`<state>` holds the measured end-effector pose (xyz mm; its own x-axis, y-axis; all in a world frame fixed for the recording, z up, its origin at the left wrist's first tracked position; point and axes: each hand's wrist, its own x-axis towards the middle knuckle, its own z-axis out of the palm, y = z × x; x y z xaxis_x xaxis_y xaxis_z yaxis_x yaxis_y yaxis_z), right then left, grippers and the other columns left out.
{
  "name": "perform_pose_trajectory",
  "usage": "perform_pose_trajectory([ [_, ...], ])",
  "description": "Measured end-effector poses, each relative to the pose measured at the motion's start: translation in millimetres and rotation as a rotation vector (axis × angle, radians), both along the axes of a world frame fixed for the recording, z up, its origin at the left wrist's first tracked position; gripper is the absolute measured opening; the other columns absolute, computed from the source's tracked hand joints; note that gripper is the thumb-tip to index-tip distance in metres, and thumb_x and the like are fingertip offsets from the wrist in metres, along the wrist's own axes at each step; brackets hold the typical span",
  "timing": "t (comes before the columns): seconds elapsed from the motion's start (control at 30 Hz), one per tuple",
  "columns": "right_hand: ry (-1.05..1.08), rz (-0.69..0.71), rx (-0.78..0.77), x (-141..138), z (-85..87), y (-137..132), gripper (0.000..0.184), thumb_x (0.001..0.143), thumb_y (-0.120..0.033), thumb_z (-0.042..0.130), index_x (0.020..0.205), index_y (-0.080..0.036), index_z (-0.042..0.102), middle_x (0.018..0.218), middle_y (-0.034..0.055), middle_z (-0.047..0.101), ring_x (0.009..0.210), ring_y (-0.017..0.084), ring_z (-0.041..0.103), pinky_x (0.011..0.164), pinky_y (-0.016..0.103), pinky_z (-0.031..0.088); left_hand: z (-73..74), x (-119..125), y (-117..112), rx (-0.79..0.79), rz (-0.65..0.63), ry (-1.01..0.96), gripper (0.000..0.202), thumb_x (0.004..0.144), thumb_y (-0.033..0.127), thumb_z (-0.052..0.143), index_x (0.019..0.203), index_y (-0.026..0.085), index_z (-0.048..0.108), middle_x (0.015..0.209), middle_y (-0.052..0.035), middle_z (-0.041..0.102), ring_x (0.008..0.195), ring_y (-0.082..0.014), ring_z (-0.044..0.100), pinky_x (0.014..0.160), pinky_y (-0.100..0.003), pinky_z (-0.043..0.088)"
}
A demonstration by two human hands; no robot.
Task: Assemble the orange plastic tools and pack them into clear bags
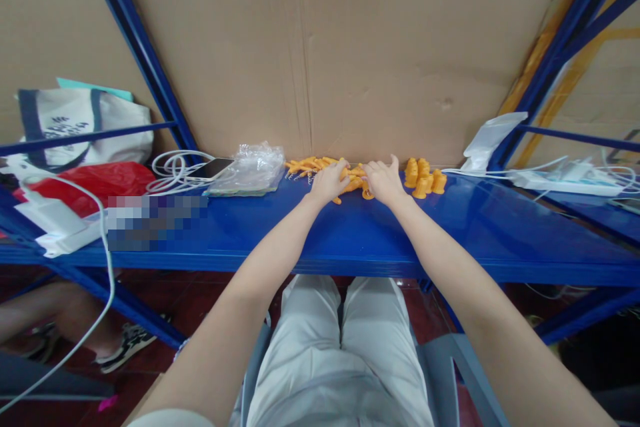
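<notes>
A pile of thin orange plastic pieces (303, 165), some with small metal chains or rings, lies at the back of the blue shelf (260, 223). My left hand (327, 183) rests over the middle of this pile, its fingers stretched forward and its thumb apart. On the pile's right side lies my right hand (384, 180), fingers extended over the pieces and thumb raised. I see nothing lifted in either hand; the pieces under the fingers are partly hidden. Just right of my right hand stand several chunky orange pieces (423, 185) in a cluster.
Clear plastic bags (255, 170), a dark phone (214, 168) and coiled white cable (167, 173) lie to the left. A red bag (100, 183) and power strip (75, 233) sit farther left. Cardboard (380, 60) walls the back. Another power strip (567, 181) lies right.
</notes>
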<state>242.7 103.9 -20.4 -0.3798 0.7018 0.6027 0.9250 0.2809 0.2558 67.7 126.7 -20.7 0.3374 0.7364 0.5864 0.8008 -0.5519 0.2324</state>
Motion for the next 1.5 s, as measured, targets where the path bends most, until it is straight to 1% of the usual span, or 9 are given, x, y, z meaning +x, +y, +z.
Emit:
perform_pose_trajectory([
  [0.17, -0.009, -0.015, -0.042, -1.3, 6.0, -4.7, 0.029, 0.096, -0.018, 0.049, 0.119, -0.013, 0.067, 0.107, 0.0159, 0.073, 0.101, 0.03, 0.062, 0.105, 0.058, 0.027, 1.4, 3.1, -1.2, -0.023, 0.023, -0.002, 0.031, 0.087, 0.02, 0.056, 0.117, 0.018, 0.06, 0.108, -0.0099, 0.071, 0.105, -0.0268, 0.066, 0.09, -0.036, 0.05],
  [0.4, -0.024, -0.005, -0.017, -3.0, 5.9, -2.7, 0.027, 0.097, -0.016, 0.047, 0.114, -0.016, 0.068, 0.101, 0.014, 0.074, 0.096, 0.028, 0.062, 0.103, 0.057, 0.027, -0.9, 0.5, 12.0, -0.091, -0.073, -0.176, 0.025, 0.079, 0.016, 0.06, 0.104, 0.017, 0.062, 0.086, -0.0028, 0.07, 0.086, -0.0208, 0.066, 0.084, -0.032, 0.05],
  [0.7, -0.033, 0.04, -0.008, -8.1, 4.4, -5.0, 0.036, 0.095, -0.007, 0.038, 0.113, -0.015, 0.068, 0.105, 0.015, 0.073, 0.1, 0.028, 0.06, 0.105, 0.059, 0.025, 13.4, -4.8, 4.6, -0.478, -0.08, -0.381, 0.002, 0.081, 0.016, 0.06, 0.08, 0.017, 0.06, 0.061, 0.0036, 0.057, 0.053, -0.0097, 0.051, 0.059, -0.024, 0.047],
  [0.87, -0.055, 0.081, -0.002, -10.3, 1.5, -2.4, 0.037, 0.094, -0.007, 0.039, 0.115, -0.016, 0.068, 0.107, 0.0152, 0.073, 0.099, 0.028, 0.06, 0.106, 0.058, 0.024, 20.6, -9.9, -4.8, -0.652, -0.075, -0.416, 0.011, 0.083, 0.022, 0.059, 0.074, 0.017, 0.06, 0.059, 0.0014, 0.056, 0.05, -0.0093, 0.048, 0.051, -0.022, 0.045],
  [0.93, -0.063, 0.082, -0.008, -9.6, 1.1, -1.0, 0.036, 0.093, -0.008, 0.04, 0.115, -0.015, 0.067, 0.106, 0.0152, 0.072, 0.098, 0.027, 0.061, 0.106, 0.057, 0.023, 19.2, -10.2, -4.4, -0.588, -0.045, -0.402, 0.009, 0.083, 0.024, 0.059, 0.078, 0.017, 0.062, 0.064, 0.0001, 0.06, 0.055, -0.0113, 0.053, 0.054, -0.024, 0.047],
  [1.0, -0.068, 0.08, -0.018, -7.4, 0.8, 0.7, 0.032, 0.094, -0.01, 0.042, 0.113, -0.013, 0.067, 0.105, 0.0159, 0.072, 0.098, 0.028, 0.061, 0.106, 0.056, 0.023, 15.9, -9.7, -2.3, -0.404, -0.023, -0.322, 0.009, 0.08, 0.022, 0.062, 0.086, 0.017, 0.065, 0.071, -0.001, 0.064, 0.065, -0.015, 0.06, 0.063, -0.027, 0.05],
  [1.17, -0.024, 0.08, -0.081, 2.4, -1.1, 4.6, 0.032, 0.096, -0.017, 0.046, 0.123, -0.011, 0.063, 0.115, 0.019, 0.071, 0.106, 0.029, 0.064, 0.104, 0.053, 0.023, 9.2, -7.5, -0.2, 0.033, -0.068, -0.011, 0.032, 0.079, 0.017, 0.062, 0.111, 0.019, 0.066, 0.103, -0.0064, 0.07, 0.099, -0.0233, 0.066, 0.085, -0.031, 0.049],
  [1.3, 0.055, 0.104, -0.101, 7.4, -2.3, 7.4, 0.033, 0.096, -0.017, 0.047, 0.125, -0.013, 0.061, 0.121, 0.0193, 0.07, 0.109, 0.029, 0.064, 0.1, 0.047, 0.026, 9.9, -5.3, -4.8, 0.108, -0.043, 0.124, 0.038, 0.086, 0.017, 0.056, 0.123, 0.02, 0.063, 0.121, -0.0108, 0.065, 0.106, -0.0244, 0.066, 0.087, -0.031, 0.048],
  [1.5, 0.07, 0.086, -0.106, 3.8, 1.7, 9.0, 0.025, 0.096, -0.014, 0.043, 0.113, -0.014, 0.062, 0.106, 0.0159, 0.073, 0.101, 0.028, 0.064, 0.091, 0.04, 0.029, 10.9, -3.7, -3.2, 0.099, -0.066, 0.05, 0.033, 0.082, 0.014, 0.057, 0.113, 0.019, 0.065, 0.108, -0.0089, 0.068, 0.104, -0.0249, 0.065, 0.089, -0.033, 0.047],
])
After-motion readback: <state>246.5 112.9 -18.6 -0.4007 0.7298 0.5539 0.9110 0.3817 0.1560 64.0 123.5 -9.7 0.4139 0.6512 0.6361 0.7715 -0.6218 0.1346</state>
